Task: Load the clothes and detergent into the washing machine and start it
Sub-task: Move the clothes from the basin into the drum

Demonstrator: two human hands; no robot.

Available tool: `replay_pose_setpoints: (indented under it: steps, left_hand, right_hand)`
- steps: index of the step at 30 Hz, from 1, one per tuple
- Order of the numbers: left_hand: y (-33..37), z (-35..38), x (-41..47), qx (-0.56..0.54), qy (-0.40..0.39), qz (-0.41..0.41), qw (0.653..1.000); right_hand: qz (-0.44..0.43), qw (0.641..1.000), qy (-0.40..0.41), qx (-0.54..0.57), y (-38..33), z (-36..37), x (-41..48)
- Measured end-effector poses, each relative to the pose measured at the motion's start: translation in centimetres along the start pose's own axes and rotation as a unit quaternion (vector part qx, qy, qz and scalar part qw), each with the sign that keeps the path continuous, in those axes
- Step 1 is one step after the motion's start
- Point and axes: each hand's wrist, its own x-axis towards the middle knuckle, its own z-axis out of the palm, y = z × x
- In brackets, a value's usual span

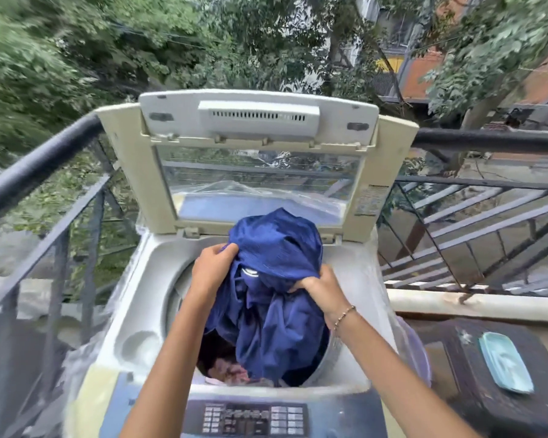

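Note:
A white top-loading washing machine [140, 298] stands in front of me with its lid [260, 128] raised upright. A bunched dark blue garment [272, 298] hangs over the drum opening, its lower part inside the drum. My left hand [214, 267] grips its upper left side. My right hand [321, 287] grips its right side; a bead bracelet is on that wrist. Below the garment, other clothes [231, 371], reddish and pink, lie in the drum. The control panel [247, 418] runs along the near edge.
A dark metal railing [45, 159] encloses the balcony on the left and behind the machine. To the right stands a dark box [475, 384] with a light blue tray [505, 365] on top. Trees and buildings lie beyond.

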Motion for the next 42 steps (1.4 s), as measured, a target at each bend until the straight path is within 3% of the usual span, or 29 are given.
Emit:
replay_pose_setpoints:
  steps: [4,8,10,17,22,31,37,42]
  left_hand:
    - [-2.0,0.0,1.4,0.168,0.015,-0.029,0.985]
    - [-5.6,1.0,2.9,0.311,-0.098,-0.106,0.939]
    - [-6.6,1.4,3.2,0.338,-0.123,-0.129,0.924]
    - [-5.0,4.3,2.4,0.286,-0.122,-0.065,0.948]
    - [-1.6,8.1,-0.3,0.187,-0.098,0.018,0.977]
    - [5.0,18.1,-5.7,0.022,-0.065,0.123,0.99]
    - [8.1,30.0,-8.5,-0.068,-0.144,0.131,0.978]
    - [7.3,41.8,-8.7,0.016,-0.149,0.068,0.986]
  right_hand:
    - [0.026,0.996,0.0,-0.086,1.9,2.1,1.4]
    - [0.138,0.941,-0.041,-0.306,5.7,3.0,2.5]
    - [0.17,0.925,-0.05,-0.337,6.7,3.1,2.4]
    - [0.132,0.938,-0.056,-0.315,6.9,1.5,1.9]
    - [0.08,0.952,-0.031,-0.293,5.7,-1.2,1.9]
    - [0.011,0.993,0.079,-0.086,0.9,-13.9,2.1]
    - [0.065,0.989,0.117,-0.058,3.1,-26.0,3.6]
    - [0.141,0.98,0.104,-0.095,8.3,-34.3,6.4]
